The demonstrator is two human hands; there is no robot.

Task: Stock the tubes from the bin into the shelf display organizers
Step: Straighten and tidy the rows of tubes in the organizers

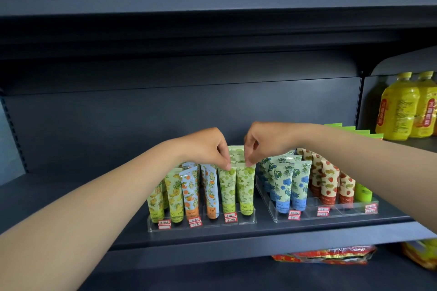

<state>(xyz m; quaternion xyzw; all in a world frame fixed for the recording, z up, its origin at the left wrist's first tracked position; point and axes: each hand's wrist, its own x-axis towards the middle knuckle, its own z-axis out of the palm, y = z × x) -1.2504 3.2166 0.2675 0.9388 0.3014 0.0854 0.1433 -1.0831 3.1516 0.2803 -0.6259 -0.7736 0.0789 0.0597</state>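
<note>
Pinching the crimped tops of two green-patterned tubes, both hands work at the right end of the left organizer point(201, 225) on the shelf point(260, 241). The left hand point(208, 146) grips the left green tube point(227, 186) between thumb and fingertips; the right hand point(267, 141) grips the right green tube point(246, 186) the same way. Both tubes stand upright in the near row, caps down, seemingly seated or almost so.

Stocking looks well advanced. The left organizer already holds pineapple tubes point(165, 193), orange tubes point(191, 193) and more green ones behind the pair in hand. The right organizer point(331, 214) carries blue flower tubes point(290, 184) and strawberry tubes point(331, 184), with a bright green tube point(363, 192) at its far right. Its near row of compartments looks bare, so some slots may remain to fill. The bin is not in view, so how many tubes are left cannot be told. Yellow bottles point(402, 111) stand further right.
</note>
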